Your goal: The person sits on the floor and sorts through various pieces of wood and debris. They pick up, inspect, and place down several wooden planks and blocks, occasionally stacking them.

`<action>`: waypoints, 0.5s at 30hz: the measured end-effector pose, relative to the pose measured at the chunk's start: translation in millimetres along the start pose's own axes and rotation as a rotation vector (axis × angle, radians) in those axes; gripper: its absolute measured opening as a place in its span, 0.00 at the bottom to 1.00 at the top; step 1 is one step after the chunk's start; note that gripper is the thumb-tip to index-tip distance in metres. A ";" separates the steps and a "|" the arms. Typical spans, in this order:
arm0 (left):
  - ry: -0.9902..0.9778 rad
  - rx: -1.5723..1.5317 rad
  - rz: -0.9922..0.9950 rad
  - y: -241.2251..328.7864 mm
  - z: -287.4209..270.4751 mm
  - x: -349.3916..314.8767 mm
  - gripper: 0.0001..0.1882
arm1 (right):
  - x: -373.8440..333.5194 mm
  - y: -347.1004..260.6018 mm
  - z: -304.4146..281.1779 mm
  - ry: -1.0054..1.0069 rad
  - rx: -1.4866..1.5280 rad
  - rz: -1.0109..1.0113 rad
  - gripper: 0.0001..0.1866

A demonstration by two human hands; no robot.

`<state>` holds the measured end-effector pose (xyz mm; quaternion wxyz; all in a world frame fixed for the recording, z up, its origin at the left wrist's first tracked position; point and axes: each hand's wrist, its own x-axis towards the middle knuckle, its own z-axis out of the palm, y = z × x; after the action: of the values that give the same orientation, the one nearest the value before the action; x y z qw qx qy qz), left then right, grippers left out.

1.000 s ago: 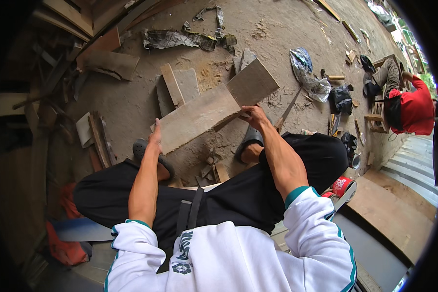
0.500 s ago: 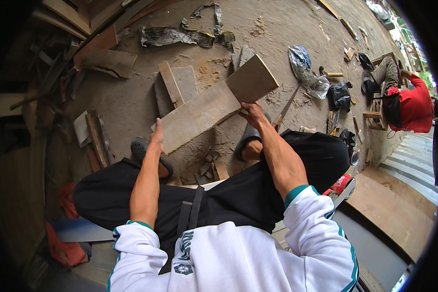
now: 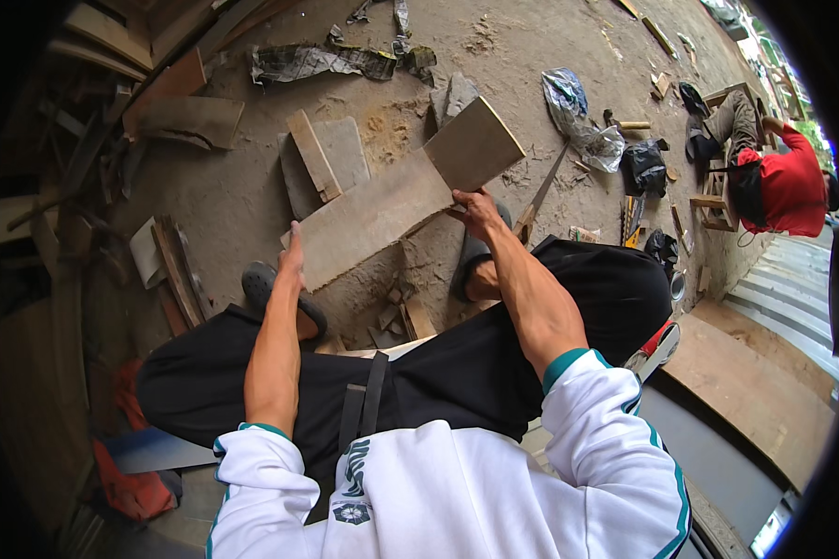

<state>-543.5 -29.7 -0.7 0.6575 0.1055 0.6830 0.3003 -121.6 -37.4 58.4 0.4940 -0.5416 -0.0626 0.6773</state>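
Observation:
A long pale wooden board [image 3: 368, 224] is held slantwise above the ground between my feet. A darker, shorter wooden piece [image 3: 475, 146] meets its far right end at an angle; whether the two are fastened I cannot tell. My left hand [image 3: 292, 265] grips the board's left end, with the fingers partly hidden behind it. My right hand [image 3: 477, 212] holds the near edge close to where both pieces meet, thumb on top. Just right of that hand lies a handsaw [image 3: 548, 191] on the ground.
Beyond the board lie a flat grey slab [image 3: 343, 154] and a wooden strip [image 3: 313, 156]. To the right are a hammer [image 3: 632, 125], crumpled plastic [image 3: 583, 126] and a black bag [image 3: 645, 166]. Scrap wood [image 3: 182, 270] lies left. A person in red [image 3: 781, 186] sits far right.
The whole view has shifted slightly, so the ground things sit a little further left and up. Both hands keep their hold, and the board's tilt looks nearly the same.

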 end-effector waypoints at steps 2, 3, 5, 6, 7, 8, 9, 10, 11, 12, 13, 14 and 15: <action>-0.009 0.013 -0.003 21.8 30.3 -27.7 0.53 | 4.5 -2.7 -9.1 0.011 -0.014 -0.035 0.14; -0.007 0.026 0.018 28.6 31.2 -31.6 0.53 | 5.2 -3.6 -5.2 0.009 -0.005 -0.057 0.15; -0.007 0.053 0.057 40.2 35.3 -38.9 0.53 | 6.3 -5.1 1.5 0.011 0.014 -0.103 0.15; -0.029 0.027 0.072 47.3 41.2 -45.8 0.50 | 8.1 -7.3 1.1 0.012 0.018 -0.107 0.15; -0.051 0.003 0.084 51.4 47.7 -50.9 0.47 | 10.7 -8.6 -1.6 0.016 0.024 -0.110 0.15; -0.074 -0.021 0.094 55.4 54.5 -55.5 0.45 | 12.6 -9.0 -4.7 0.023 0.030 -0.114 0.15; -0.044 0.028 0.123 53.1 46.2 -45.4 0.44 | 13.9 -7.7 -1.4 0.048 0.048 -0.102 0.16; -0.005 0.074 0.153 44.8 28.9 -25.7 0.43 | 15.5 -4.7 4.5 0.066 0.066 -0.086 0.16; 0.026 0.124 0.179 36.7 18.5 -12.3 0.42 | 16.7 -1.1 6.3 0.092 0.085 -0.073 0.16; 0.120 0.211 0.242 31.3 20.7 -10.4 0.41 | 16.7 0.7 2.1 0.087 0.082 -0.063 0.17; 0.215 0.297 0.305 25.2 23.6 -8.9 0.40 | 16.1 1.6 -2.8 0.081 0.079 -0.052 0.17; 0.313 0.382 0.368 19.9 25.5 -8.0 0.39 | 16.3 3.2 -5.8 0.073 0.075 -0.041 0.18; 0.225 0.357 0.363 19.9 33.3 -14.7 0.41 | 12.5 2.6 -7.8 0.103 0.066 -0.025 0.18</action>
<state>-514.8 -12.7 24.0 0.4842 0.3062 0.7636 0.2979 -116.0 -33.0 45.2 0.5226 -0.5584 -0.0214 0.6439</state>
